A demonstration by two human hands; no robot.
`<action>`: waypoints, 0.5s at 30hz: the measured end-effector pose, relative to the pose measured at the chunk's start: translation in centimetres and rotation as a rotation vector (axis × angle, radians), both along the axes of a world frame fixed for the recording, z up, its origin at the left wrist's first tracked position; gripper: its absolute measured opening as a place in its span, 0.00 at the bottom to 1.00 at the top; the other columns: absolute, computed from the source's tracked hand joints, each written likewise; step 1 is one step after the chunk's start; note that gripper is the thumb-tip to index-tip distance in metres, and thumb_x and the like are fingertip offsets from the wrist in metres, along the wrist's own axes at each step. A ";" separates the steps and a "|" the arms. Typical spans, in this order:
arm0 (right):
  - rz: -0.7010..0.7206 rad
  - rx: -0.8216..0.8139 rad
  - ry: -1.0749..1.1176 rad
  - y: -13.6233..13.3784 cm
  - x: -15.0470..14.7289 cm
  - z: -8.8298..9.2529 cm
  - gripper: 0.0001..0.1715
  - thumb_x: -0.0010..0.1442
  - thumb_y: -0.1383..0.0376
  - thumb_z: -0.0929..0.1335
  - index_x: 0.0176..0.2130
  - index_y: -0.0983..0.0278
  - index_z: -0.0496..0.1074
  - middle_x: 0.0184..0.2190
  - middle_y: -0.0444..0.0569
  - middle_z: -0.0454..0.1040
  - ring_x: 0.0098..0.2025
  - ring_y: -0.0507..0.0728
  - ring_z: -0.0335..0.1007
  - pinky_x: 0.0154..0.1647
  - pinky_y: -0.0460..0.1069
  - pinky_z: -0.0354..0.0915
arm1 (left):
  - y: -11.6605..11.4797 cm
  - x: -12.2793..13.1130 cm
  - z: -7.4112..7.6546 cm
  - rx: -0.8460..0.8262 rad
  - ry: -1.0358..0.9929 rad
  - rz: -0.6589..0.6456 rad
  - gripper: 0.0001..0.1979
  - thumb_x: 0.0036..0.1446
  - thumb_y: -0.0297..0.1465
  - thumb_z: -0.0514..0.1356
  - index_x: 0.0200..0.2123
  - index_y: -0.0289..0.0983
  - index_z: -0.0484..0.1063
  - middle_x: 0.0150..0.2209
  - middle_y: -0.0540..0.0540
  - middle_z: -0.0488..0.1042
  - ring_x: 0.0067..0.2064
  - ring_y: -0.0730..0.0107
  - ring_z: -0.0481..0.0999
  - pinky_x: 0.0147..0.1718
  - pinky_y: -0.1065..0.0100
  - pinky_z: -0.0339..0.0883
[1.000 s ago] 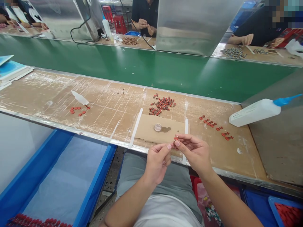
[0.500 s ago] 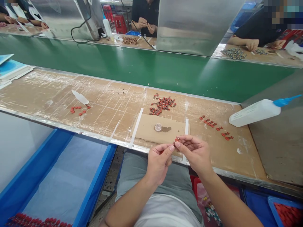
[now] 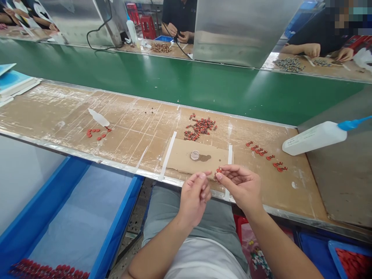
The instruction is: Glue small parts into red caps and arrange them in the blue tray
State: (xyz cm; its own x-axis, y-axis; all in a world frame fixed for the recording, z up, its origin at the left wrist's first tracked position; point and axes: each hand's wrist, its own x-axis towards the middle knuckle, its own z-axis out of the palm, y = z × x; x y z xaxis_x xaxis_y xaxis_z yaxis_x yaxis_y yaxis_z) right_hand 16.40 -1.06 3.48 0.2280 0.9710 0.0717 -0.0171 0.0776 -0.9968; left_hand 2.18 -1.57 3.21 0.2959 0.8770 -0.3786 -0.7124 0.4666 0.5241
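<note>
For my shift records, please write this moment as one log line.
left hand: nothing visibly held | right hand: pinches small red part | near: cardboard sheet

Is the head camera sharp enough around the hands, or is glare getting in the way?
Head view: the right hand is fairly sharp, but the small red part at its fingers is too tiny for fine detail. Glare streaks the green conveyor belt and steel partition, away from the hands.

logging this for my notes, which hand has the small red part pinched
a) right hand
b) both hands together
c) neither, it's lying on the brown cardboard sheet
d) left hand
a, the right hand pinches the small red part between thumb and fingertips, with the left hand curled beside it.
</note>
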 end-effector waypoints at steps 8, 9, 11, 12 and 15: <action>0.010 -0.020 0.029 -1.0 -0.3 -1.4 0.12 0.52 0.66 0.76 0.39 0.61 0.78 0.31 0.48 0.80 0.30 0.52 0.77 0.32 0.45 0.76 | 0.6 -0.8 -0.5 -0.088 -0.258 0.018 0.21 0.59 0.27 0.54 0.54 0.28 0.68 0.55 0.29 0.72 0.56 0.54 0.74 0.57 0.56 0.64; 0.009 -0.025 0.013 -1.2 -0.5 -1.6 0.12 0.52 0.66 0.76 0.40 0.61 0.78 0.32 0.48 0.80 0.31 0.53 0.77 0.32 0.46 0.76 | 0.6 -0.8 -0.7 -0.085 -0.253 0.015 0.21 0.58 0.25 0.54 0.54 0.27 0.68 0.57 0.29 0.72 0.58 0.53 0.73 0.59 0.56 0.62; 0.007 -0.026 -0.008 -1.4 -0.9 -2.1 0.13 0.52 0.66 0.76 0.40 0.60 0.78 0.33 0.49 0.80 0.32 0.53 0.78 0.34 0.47 0.76 | 0.5 -0.7 -1.2 -0.073 -0.227 0.013 0.21 0.57 0.22 0.54 0.54 0.28 0.69 0.58 0.31 0.70 0.60 0.55 0.71 0.61 0.57 0.61; 0.008 -0.022 -0.015 -1.5 -1.2 -2.4 0.13 0.53 0.66 0.76 0.40 0.60 0.78 0.34 0.49 0.81 0.33 0.54 0.78 0.35 0.47 0.76 | 0.5 -0.6 -1.4 -0.068 -0.211 0.012 0.20 0.58 0.21 0.55 0.54 0.29 0.69 0.59 0.31 0.70 0.60 0.55 0.70 0.61 0.58 0.60; 0.013 -0.001 -0.055 -1.6 -2.2 -3.0 0.13 0.53 0.65 0.76 0.41 0.60 0.78 0.37 0.50 0.81 0.35 0.55 0.79 0.38 0.49 0.77 | 0.6 -0.4 -1.8 -0.063 -0.159 0.012 0.18 0.60 0.22 0.57 0.54 0.31 0.70 0.59 0.33 0.70 0.60 0.58 0.70 0.61 0.60 0.61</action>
State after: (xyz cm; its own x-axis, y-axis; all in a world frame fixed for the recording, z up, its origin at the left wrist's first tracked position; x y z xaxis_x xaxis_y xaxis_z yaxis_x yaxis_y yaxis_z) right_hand 14.24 -2.61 0.47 0.2114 0.9739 0.0824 0.0364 0.0764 -0.9964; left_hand 1.78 -0.97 1.40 0.3463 0.8566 -0.3825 -0.7895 0.4864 0.3744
